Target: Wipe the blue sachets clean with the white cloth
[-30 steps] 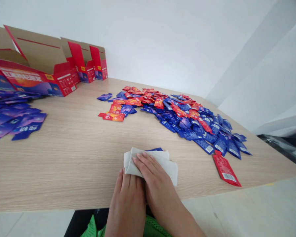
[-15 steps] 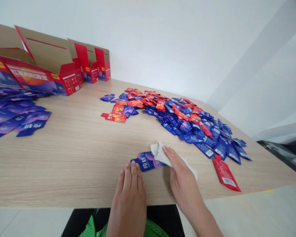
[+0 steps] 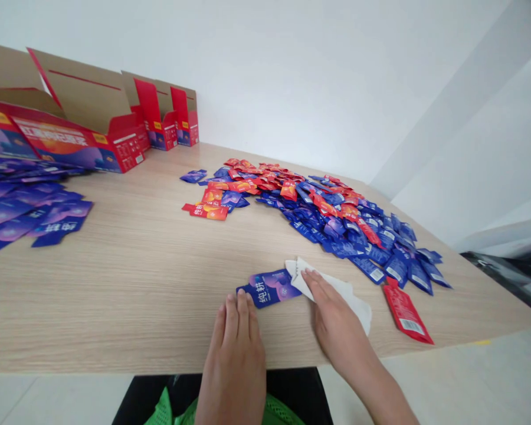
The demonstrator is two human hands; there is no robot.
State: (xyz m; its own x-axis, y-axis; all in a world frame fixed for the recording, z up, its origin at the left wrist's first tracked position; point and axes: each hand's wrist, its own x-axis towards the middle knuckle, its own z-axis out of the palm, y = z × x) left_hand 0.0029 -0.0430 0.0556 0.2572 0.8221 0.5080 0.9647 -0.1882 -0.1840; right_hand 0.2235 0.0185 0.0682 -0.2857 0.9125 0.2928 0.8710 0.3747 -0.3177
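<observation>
A blue-purple sachet [image 3: 269,287] lies flat near the front edge of the wooden table [image 3: 128,277]. My left hand [image 3: 235,348] rests flat on the table, fingers stretched out, its fingertips touching the sachet's near end. My right hand [image 3: 334,321] presses a folded white tissue [image 3: 340,290] onto the table just right of the sachet, fingers laid over it. The tissue's left corner overlaps the sachet's right end.
A big heap of blue and red sachets [image 3: 331,215] spreads across the middle and right. One red sachet [image 3: 406,311] lies alone near the right front edge. Purple sachets [image 3: 22,206] lie at the left. Open red cartons [image 3: 66,127] stand at the back left.
My right hand has slid the tissue rightward off the sachet, uncovering it. My left hand drew apart from the right and now lies at the sachet's near end.
</observation>
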